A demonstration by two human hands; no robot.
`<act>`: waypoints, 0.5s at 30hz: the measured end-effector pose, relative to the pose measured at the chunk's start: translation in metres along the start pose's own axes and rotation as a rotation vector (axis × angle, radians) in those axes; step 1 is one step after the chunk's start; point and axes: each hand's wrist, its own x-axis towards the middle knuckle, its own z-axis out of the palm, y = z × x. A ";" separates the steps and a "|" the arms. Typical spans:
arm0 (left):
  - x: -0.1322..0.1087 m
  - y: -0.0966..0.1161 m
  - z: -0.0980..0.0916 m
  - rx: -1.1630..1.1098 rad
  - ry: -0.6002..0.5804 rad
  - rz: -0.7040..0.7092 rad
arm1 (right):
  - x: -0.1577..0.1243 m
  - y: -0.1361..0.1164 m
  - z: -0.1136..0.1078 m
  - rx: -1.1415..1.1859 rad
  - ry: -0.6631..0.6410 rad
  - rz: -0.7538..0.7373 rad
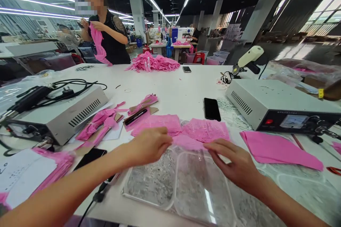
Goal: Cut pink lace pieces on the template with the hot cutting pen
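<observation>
A sheer pink lace fabric piece (188, 142) stretches between my two hands, over the far edge of a clear plastic tray (174, 198). My left hand (150, 145) is closed, its fingers pinched at the left end of the fabric. At the opposite end, my right hand (234, 163) holds the edge between thumb and fingertips. Just beyond lie two pink lace panels, a left panel (160, 124) and a right panel (207, 129), partly under or against the piece I hold. Small details of the tray's contents are hard to make out.
Grey machine boxes stand left (58, 113) and right (279, 103). A black phone (212, 109), marker (135, 116), pink bundles (99, 122) and folded pink cloth (279, 150) lie around. Across the white table (165, 90), a person (112, 35) handles pink fabric near a pink pile (153, 62).
</observation>
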 end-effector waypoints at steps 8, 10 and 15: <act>-0.060 0.011 0.095 -0.080 0.105 0.163 | -0.060 -0.036 0.005 -0.050 -0.411 -0.248; -0.067 0.011 0.099 -0.127 0.222 0.154 | -0.060 -0.039 0.006 -0.056 -0.396 -0.231; -0.079 0.011 0.100 -0.284 0.212 0.037 | -0.057 -0.037 0.004 -0.051 -0.407 -0.238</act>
